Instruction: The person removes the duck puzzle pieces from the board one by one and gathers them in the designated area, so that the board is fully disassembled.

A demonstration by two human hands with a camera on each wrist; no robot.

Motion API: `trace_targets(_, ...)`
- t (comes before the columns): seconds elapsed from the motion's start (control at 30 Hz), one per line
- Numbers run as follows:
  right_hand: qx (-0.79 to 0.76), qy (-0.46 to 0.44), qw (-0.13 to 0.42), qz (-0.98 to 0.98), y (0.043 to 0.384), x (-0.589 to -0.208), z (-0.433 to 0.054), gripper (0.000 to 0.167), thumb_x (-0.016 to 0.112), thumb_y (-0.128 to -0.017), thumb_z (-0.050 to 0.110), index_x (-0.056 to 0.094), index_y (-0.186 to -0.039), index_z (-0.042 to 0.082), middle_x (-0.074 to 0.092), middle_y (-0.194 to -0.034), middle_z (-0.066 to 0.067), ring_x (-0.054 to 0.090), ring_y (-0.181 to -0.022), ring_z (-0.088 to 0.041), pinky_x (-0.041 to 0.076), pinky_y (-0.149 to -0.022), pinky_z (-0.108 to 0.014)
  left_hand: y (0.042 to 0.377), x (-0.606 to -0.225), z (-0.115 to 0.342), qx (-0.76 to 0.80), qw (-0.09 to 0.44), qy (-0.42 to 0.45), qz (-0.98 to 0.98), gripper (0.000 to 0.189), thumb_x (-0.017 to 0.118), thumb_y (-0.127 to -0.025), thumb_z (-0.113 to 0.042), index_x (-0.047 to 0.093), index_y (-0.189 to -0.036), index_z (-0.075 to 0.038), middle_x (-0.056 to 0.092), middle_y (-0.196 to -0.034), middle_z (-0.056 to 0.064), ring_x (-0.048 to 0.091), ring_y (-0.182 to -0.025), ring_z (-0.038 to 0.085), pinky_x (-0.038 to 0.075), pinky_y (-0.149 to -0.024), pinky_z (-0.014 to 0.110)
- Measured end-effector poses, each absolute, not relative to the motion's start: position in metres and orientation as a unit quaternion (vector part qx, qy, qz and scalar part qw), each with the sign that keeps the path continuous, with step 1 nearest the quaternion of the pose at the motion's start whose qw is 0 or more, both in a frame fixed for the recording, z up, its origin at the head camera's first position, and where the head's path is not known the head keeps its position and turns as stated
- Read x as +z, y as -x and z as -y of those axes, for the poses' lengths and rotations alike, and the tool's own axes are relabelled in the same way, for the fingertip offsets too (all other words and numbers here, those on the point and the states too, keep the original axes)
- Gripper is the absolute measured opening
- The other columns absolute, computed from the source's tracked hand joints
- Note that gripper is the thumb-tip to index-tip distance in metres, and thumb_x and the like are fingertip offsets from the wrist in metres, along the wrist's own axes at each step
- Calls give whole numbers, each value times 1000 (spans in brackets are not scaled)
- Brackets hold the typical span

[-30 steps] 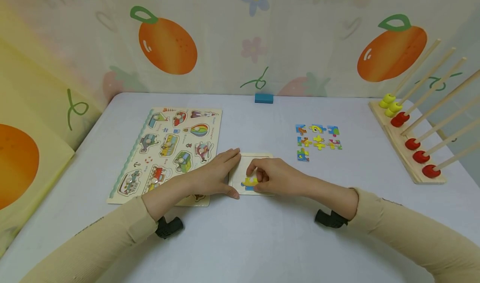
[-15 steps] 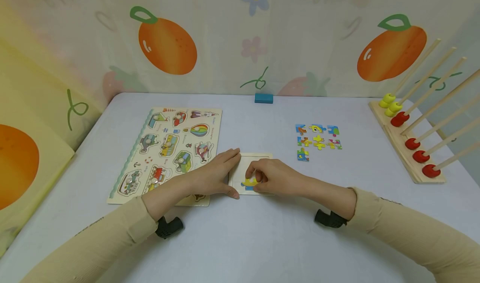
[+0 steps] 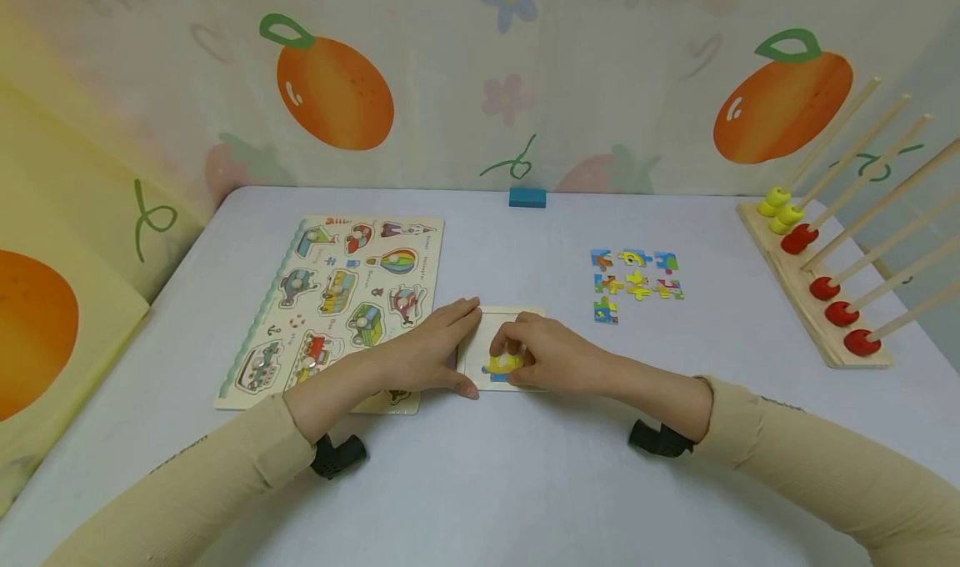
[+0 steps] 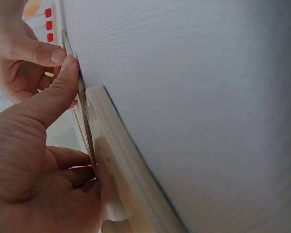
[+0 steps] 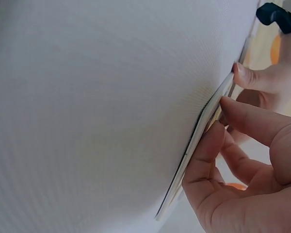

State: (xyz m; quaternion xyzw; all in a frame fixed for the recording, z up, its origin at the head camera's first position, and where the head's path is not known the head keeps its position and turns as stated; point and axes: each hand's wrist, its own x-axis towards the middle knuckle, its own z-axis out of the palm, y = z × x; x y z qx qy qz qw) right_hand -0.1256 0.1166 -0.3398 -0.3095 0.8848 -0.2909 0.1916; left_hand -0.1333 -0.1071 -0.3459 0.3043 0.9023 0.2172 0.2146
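Observation:
A small puzzle tray (image 3: 480,333) with a pale bare base lies flat on the table in front of me. My left hand (image 3: 431,346) rests at its left side, fingers extended to the far corner and thumb at the near corner. My right hand (image 3: 558,352) is over the tray's right half, its thumb and index finger pinching a yellow-and-blue jigsaw piece (image 3: 501,367) low in the tray. The right fingers cover part of the piece. In the right wrist view the tray (image 5: 196,141) appears edge-on, with the right fingertips right at its upper face.
Several jigsaw pieces (image 3: 637,283) lie in rows at the right. A wooden vehicle peg puzzle (image 3: 341,292) lies under the left forearm. A bead counting stand (image 3: 817,292) stands at the far right, and a blue block (image 3: 528,198) sits at the table's back edge.
My right fingertips have shifted very slightly left and up over the tray, and a little more yellow shows between them. My left hand and the loose pieces stay put.

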Motion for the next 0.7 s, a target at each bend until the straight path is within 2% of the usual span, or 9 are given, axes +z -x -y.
trace_targets(0.3, -290, 308, 196, -885, 126, -340, -117, 24, 75, -84, 6, 68, -107, 12, 59, -102, -7, 51, -75, -10, 47, -71, -18, 134, -346, 107, 220, 216, -304, -901, 108, 81, -80, -40, 19, -155, 5, 9, -167, 19, 6, -156, 38, 16, -127, 52)
trace_targets(0.7, -300, 316, 195, -878, 127, -340, -115, 29, 75, -84, 6, 58, -106, 14, 64, -100, -6, 55, -74, -10, 49, -71, -19, 134, -348, 107, 220, 218, -303, -901, 108, 81, -80, -41, 18, -156, 4, 8, -168, 17, 6, -156, 37, 16, -127, 52)
